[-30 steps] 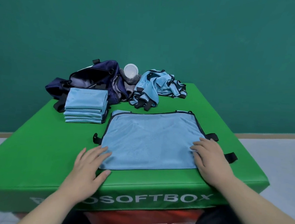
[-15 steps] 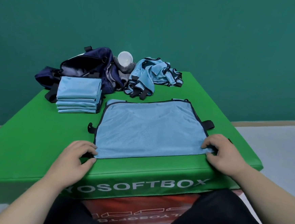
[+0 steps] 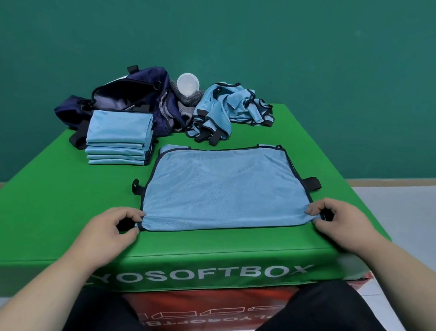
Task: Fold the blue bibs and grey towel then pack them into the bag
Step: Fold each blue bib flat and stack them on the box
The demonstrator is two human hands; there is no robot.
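Note:
A blue bib (image 3: 223,189) with black trim lies flat on the green soft box (image 3: 52,204). My left hand (image 3: 110,231) pinches its near left corner. My right hand (image 3: 340,224) pinches its near right corner. A stack of folded blue bibs (image 3: 118,136) sits at the back left. Behind the stack lies the open dark navy bag (image 3: 128,98). A heap of unfolded blue bibs (image 3: 229,108) lies at the back right. Between bag and heap a grey towel (image 3: 188,100) shows only in part.
A white round lid or cup (image 3: 188,83) rests on the grey towel. The box's near edge runs just under my hands, with a red box (image 3: 200,310) below it. A teal wall stands behind, and pale floor lies at both sides.
Both hands went from resting flat on the bib's near edge to pinching its two near corners. The camera view has tilted, so everything sits slightly lower in frame.

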